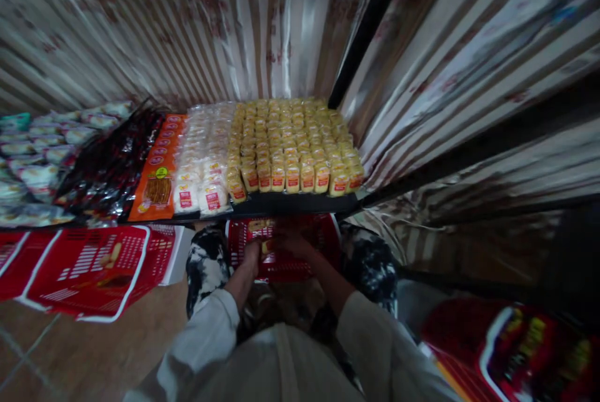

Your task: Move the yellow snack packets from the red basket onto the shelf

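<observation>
Both hands reach down into a red plastic basket [328, 246] between my knees, just under the shelf's front edge. My right hand [293, 241] is low in the basket, its fingers closed on a small yellow wrapped snack packet [267, 246]. At the basket's left side is my left hand [253, 252], close to that packet; its fingers are too dark to make out. Another few pale packets [260, 225] lie at the back of the basket. Directly above, rows of yellow wrapped snack packets [291, 170] stand on the black shelf [300, 204].
Left along the shelf are white wrapped packets [213, 195], an orange bag [157, 183], dark shiny packs [112, 158] and pale packs [40, 180]. Red baskets [135, 264] with white handles stand on the tiled floor. Dark red packages [529, 346] sit at right. Striped curtain [262, 27] hangs behind.
</observation>
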The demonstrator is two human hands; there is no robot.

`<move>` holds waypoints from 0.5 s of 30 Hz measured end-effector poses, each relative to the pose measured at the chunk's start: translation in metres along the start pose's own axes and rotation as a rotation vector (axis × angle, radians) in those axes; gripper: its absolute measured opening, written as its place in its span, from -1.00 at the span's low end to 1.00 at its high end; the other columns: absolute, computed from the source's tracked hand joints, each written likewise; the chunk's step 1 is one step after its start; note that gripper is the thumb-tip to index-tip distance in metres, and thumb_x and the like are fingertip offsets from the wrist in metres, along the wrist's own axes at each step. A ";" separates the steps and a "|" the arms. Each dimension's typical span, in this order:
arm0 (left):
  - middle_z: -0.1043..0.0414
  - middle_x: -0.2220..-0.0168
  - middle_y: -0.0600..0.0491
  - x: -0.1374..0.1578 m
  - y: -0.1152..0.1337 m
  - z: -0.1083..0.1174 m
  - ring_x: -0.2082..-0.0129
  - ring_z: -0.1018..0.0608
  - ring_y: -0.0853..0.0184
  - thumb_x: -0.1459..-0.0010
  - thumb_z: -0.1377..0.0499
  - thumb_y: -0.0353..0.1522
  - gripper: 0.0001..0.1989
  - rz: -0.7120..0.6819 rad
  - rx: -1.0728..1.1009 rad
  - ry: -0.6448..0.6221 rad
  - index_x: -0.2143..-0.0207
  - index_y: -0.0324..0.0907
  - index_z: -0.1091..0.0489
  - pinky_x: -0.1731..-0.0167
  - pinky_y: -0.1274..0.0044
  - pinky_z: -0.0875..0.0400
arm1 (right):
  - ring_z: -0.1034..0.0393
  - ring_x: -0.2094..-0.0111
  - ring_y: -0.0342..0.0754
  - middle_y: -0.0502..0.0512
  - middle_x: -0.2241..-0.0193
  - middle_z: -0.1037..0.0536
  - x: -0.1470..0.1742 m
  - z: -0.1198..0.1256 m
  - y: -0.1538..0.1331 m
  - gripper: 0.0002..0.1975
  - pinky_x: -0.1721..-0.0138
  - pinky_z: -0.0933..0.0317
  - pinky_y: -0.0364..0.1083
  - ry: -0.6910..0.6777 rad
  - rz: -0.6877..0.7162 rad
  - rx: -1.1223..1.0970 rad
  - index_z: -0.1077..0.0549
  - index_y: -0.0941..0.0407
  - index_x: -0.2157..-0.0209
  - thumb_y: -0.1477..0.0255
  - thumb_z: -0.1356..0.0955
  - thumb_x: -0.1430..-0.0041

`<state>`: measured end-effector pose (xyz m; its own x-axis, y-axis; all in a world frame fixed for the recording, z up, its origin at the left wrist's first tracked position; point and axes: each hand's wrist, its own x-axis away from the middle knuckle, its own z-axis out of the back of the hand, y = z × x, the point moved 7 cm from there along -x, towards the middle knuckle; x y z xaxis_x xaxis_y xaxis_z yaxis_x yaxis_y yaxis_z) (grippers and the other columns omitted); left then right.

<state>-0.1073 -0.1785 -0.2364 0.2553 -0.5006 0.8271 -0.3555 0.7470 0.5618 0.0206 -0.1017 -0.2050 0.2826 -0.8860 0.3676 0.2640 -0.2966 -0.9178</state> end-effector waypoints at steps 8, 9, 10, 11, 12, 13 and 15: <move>-0.48 0.46 0.09 0.050 0.020 0.002 0.58 -0.45 0.52 0.01 -0.19 -0.55 -0.78 -0.059 0.079 -0.165 0.25 -0.23 -0.42 0.59 0.70 -0.26 | -0.41 0.43 -0.10 -0.02 0.46 -0.54 0.022 0.017 -0.024 -0.66 0.34 -0.31 -0.09 0.062 0.023 -0.084 -0.46 0.14 0.23 0.49 -0.38 0.16; -0.49 0.45 0.08 0.054 0.024 0.003 0.57 -0.46 0.52 0.00 -0.19 -0.54 -0.79 -0.070 0.095 -0.168 0.25 -0.22 -0.43 0.57 0.70 -0.27 | -0.40 0.44 -0.10 -0.01 0.46 -0.53 0.025 0.017 -0.027 -0.65 0.36 -0.30 -0.09 0.080 0.025 -0.087 -0.45 0.15 0.22 0.45 -0.39 0.15; -0.49 0.43 0.08 0.058 0.027 0.005 0.56 -0.47 0.52 -0.01 -0.19 -0.53 -0.80 -0.081 0.115 -0.161 0.26 -0.22 -0.43 0.56 0.70 -0.28 | -0.40 0.45 -0.11 -0.01 0.47 -0.52 0.028 0.017 -0.029 -0.64 0.37 -0.30 -0.09 0.091 0.024 -0.095 -0.44 0.15 0.21 0.42 -0.40 0.15; -0.49 0.43 0.07 0.062 0.031 0.008 0.55 -0.47 0.51 -0.02 -0.19 -0.54 -0.82 -0.092 0.143 -0.146 0.27 -0.22 -0.42 0.54 0.70 -0.29 | -0.40 0.46 -0.11 -0.02 0.48 -0.52 0.030 0.015 -0.031 -0.62 0.38 -0.30 -0.10 0.095 0.020 -0.116 -0.43 0.16 0.20 0.40 -0.41 0.15; -0.49 0.44 0.07 0.065 0.034 0.010 0.54 -0.48 0.51 -0.03 -0.17 -0.55 -0.84 -0.103 0.179 -0.129 0.29 -0.23 -0.41 0.53 0.69 -0.31 | -0.40 0.47 -0.12 -0.03 0.49 -0.51 0.032 0.013 -0.033 -0.59 0.38 -0.30 -0.10 0.096 0.016 -0.152 -0.42 0.16 0.20 0.37 -0.42 0.17; -0.48 0.45 0.08 0.068 0.037 0.013 0.55 -0.48 0.51 -0.04 -0.15 -0.56 -0.85 -0.117 0.220 -0.115 0.30 -0.24 -0.40 0.53 0.69 -0.32 | -0.40 0.48 -0.12 -0.04 0.51 -0.50 0.034 0.010 -0.036 -0.57 0.38 -0.30 -0.10 0.091 0.012 -0.198 -0.41 0.16 0.21 0.35 -0.44 0.20; -0.46 0.47 0.08 0.072 0.044 0.015 0.56 -0.47 0.52 -0.05 -0.12 -0.59 -0.86 -0.158 0.304 -0.113 0.33 -0.26 -0.38 0.55 0.69 -0.32 | -0.40 0.49 -0.13 -0.06 0.53 -0.49 0.036 0.004 -0.041 -0.54 0.37 -0.29 -0.11 0.065 0.009 -0.292 -0.41 0.15 0.25 0.32 -0.47 0.28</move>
<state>-0.1183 -0.1885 -0.1514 0.2338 -0.6576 0.7162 -0.5747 0.5007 0.6473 0.0238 -0.1203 -0.1536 0.2213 -0.9072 0.3579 -0.0173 -0.3706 -0.9286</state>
